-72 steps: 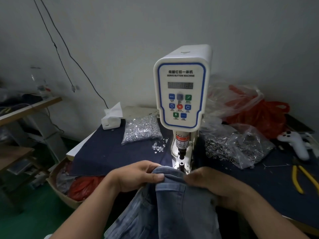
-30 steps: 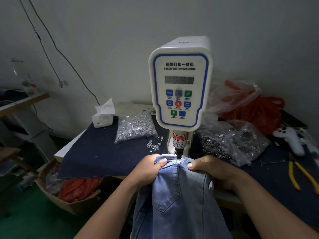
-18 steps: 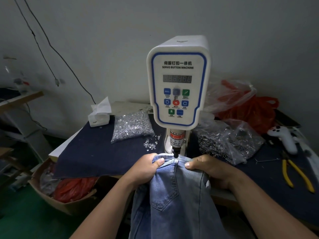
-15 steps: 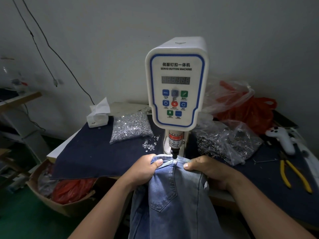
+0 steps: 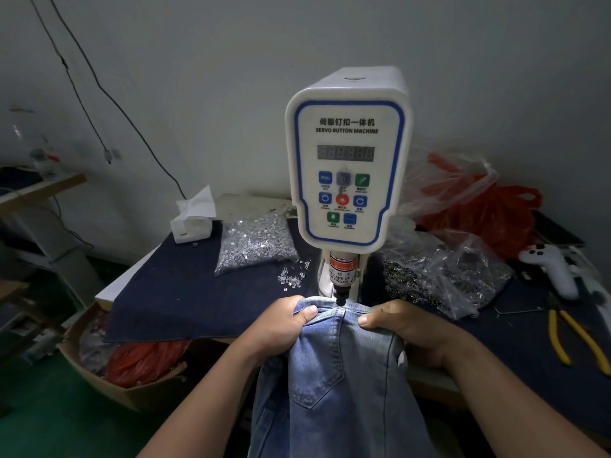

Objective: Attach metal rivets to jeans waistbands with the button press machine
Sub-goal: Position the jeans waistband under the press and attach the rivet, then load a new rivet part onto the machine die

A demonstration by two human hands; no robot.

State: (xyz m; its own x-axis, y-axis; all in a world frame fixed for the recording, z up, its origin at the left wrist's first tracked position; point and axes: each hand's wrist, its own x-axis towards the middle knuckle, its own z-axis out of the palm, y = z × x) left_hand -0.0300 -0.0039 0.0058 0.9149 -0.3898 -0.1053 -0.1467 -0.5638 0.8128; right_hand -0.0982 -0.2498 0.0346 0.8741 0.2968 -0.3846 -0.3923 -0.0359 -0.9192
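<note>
Light blue jeans [image 5: 340, 385] hang down off the front of the table, their waistband stretched under the punch [image 5: 340, 296] of the white servo button machine [image 5: 347, 160]. My left hand [image 5: 281, 325] grips the waistband on the left of the punch, thumb on top. On the right, my right hand [image 5: 400, 328] grips the same waistband, thumb pressed on the denim. The punch tip touches the waistband between my thumbs. The lower die is hidden under the fabric.
A clear bag of silver rivets [image 5: 258, 242] and loose rivets [image 5: 292, 277] lie left of the machine on a dark cloth [image 5: 185, 302]. A bag of dark metal parts [image 5: 439, 276], red bags, a white controller [image 5: 552, 262] and yellow pliers [image 5: 575, 338] sit right. A tissue box [image 5: 191, 223] stands behind.
Both hands pushed the waistband forward from in front of the machine to under the punch. In the last half second the hands and jeans barely moved.
</note>
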